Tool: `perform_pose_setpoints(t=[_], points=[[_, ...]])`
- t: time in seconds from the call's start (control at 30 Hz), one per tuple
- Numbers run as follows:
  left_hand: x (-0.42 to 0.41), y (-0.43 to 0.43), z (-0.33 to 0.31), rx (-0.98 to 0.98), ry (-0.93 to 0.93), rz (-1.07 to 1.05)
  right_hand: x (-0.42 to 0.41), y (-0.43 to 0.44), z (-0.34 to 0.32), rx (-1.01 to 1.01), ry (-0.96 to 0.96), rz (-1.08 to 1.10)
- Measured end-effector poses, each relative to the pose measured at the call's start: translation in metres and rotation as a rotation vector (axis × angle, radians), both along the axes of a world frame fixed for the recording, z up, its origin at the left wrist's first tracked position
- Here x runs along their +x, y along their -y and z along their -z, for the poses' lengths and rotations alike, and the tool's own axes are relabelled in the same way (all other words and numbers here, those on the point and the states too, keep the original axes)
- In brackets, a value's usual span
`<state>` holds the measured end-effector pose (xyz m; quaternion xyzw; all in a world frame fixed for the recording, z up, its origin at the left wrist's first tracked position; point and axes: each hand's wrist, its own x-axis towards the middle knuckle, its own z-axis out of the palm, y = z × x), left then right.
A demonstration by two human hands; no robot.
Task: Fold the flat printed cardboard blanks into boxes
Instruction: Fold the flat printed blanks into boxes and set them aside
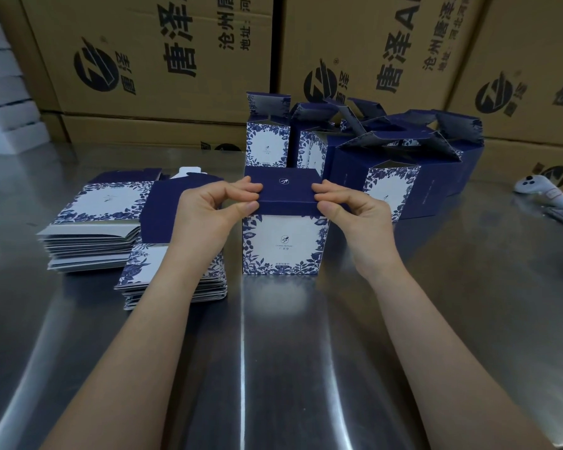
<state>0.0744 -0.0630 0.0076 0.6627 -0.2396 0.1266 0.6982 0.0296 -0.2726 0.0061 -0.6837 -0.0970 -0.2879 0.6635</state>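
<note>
Well to the left of the left grip, a stack of flat blanks [91, 228] lies on the steel table [290, 352], floral print facing up. A second stack [140, 267] lies just beside that grip, partly under the wrist.

The left grip [215, 209] pinches the left edge of the dark blue top flap [286, 186] of an upright box [285, 245], thumb on the front lip and fingers curled on top. The box stands on the table between the two grips, its white, flower-bordered face toward the camera.

The right grip [351, 212] pinches the flap's right edge in the same way.

Behind and to the right of the right grip stand several folded boxes [390, 186] with their top flaps up. Farther right, well apart, a white controller [543, 191] lies on the table. Brown printed cartons [176, 60] line the back.
</note>
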Motion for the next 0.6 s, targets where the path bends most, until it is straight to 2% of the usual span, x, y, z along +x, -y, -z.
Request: perform_pose_setpoints(t=[0.27,0.33,0.47,0.6], points=[[-0.008,0.002,0.003,0.046,0.027,-0.072,-0.002,-0.003,0.003,-0.121,0.038,0.053],[-0.009,0.003,0.003,0.084,0.043,-0.139,-0.002,-0.007,0.005,-0.247,0.094,0.16],[-0.012,0.009,0.003,0.148,0.101,-0.228,0.0,-0.013,0.008,-0.655,0.346,0.463],[-0.014,0.016,0.004,0.176,0.146,-0.274,0.003,-0.028,0.01,-0.839,0.449,0.599]])
